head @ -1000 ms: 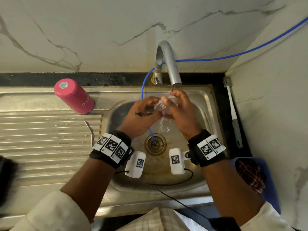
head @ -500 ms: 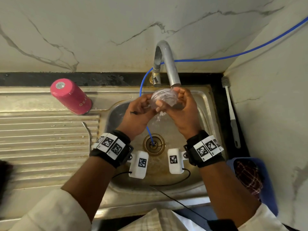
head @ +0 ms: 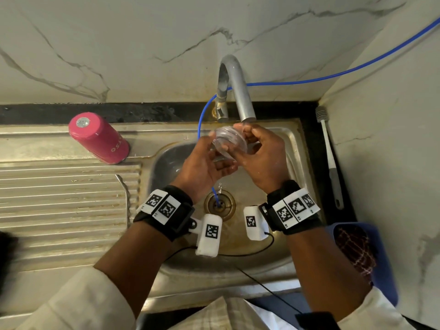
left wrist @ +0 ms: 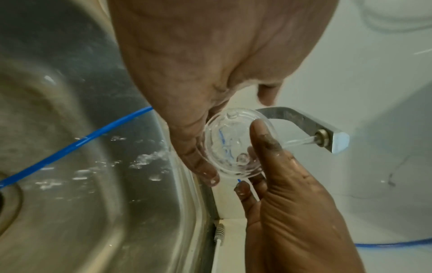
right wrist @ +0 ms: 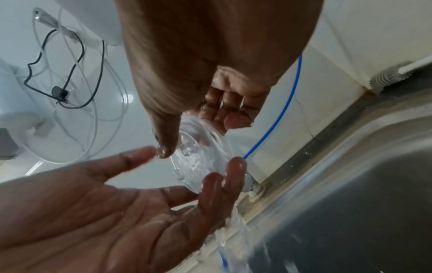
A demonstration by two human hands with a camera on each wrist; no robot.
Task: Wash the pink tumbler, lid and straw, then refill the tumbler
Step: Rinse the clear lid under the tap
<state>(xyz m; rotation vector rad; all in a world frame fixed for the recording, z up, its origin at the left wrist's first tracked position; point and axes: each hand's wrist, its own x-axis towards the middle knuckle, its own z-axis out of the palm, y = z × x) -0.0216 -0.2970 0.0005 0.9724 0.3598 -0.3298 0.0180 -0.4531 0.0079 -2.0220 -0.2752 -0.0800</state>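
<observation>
- Under the tap [head: 234, 86], centre frame: clear lid [head: 229, 141] pinched by right hand [head: 264, 158].
- Left hand [head: 204, 165]: fingers straight, touching lid.
- Upper left: pink tumbler [head: 98, 138] upside down on draining board [head: 59, 198].

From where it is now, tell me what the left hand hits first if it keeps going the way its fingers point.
The clear lid: the left hand already has its fingertips at the lid's rim, with the right hand just behind it. Depth past that is unclear.
</observation>
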